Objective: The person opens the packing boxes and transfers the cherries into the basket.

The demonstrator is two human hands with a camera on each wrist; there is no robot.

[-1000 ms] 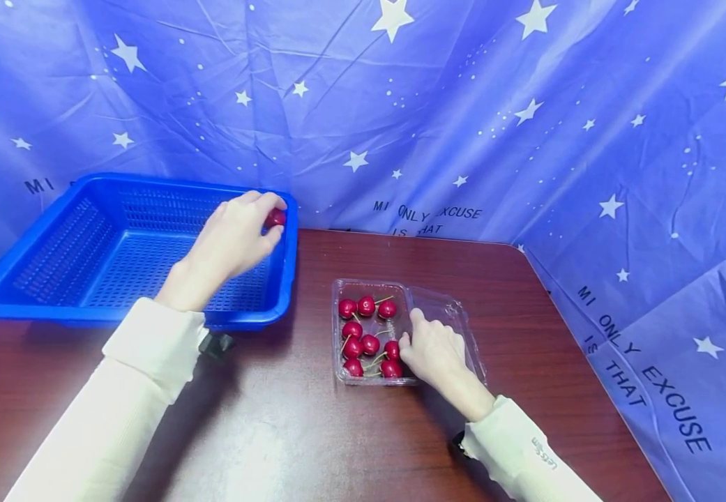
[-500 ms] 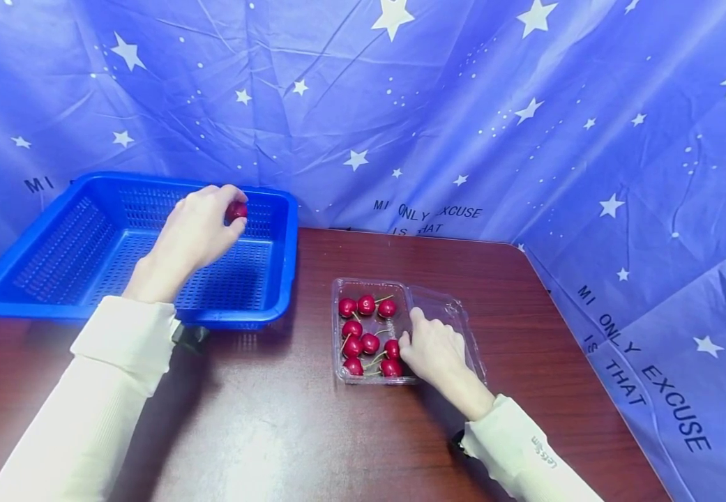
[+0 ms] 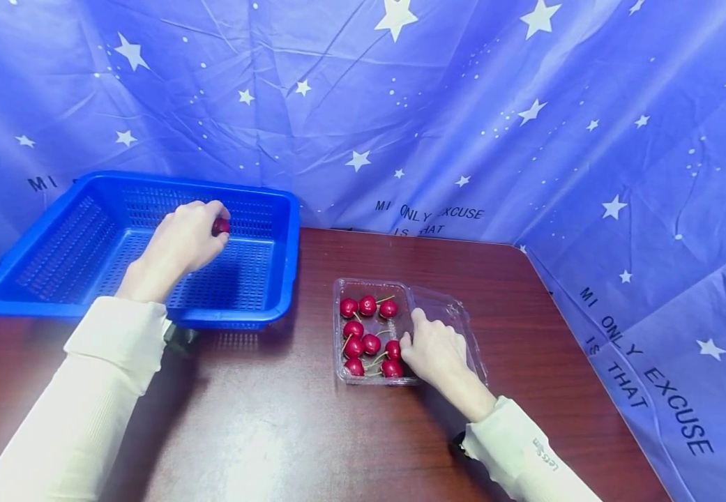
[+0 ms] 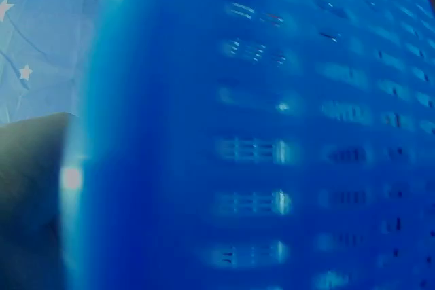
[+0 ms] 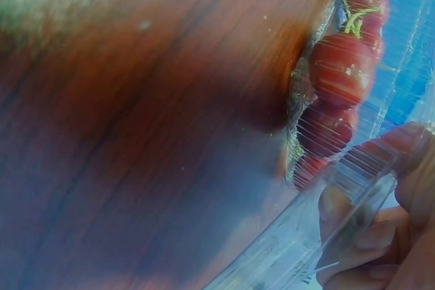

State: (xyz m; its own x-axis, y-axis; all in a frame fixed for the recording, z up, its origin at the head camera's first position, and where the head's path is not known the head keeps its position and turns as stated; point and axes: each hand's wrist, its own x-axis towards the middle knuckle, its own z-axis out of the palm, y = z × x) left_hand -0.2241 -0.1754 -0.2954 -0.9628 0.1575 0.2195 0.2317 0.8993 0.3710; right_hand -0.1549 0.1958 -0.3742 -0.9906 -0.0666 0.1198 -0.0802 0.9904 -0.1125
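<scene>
Over the blue plastic basket, my left hand pinches a red cherry between thumb and fingers. In the left wrist view the slotted basket wall fills most of the picture and hides the cherry. My right hand grips the inner edge of a clear plastic box, where its open lid joins it. The right wrist view shows curled fingers around that edge. Several red cherries with green stems lie in the box, mostly toward its left side and front.
A reddish-brown wooden table carries the basket at back left and the box right of centre. The clear lid lies folded out to the right. A blue starry curtain stands behind and to the right.
My left hand has moved left with the cherry, from the basket's right rim to farther over its inside, then slightly lower. The right hand and the box have stayed in place.
</scene>
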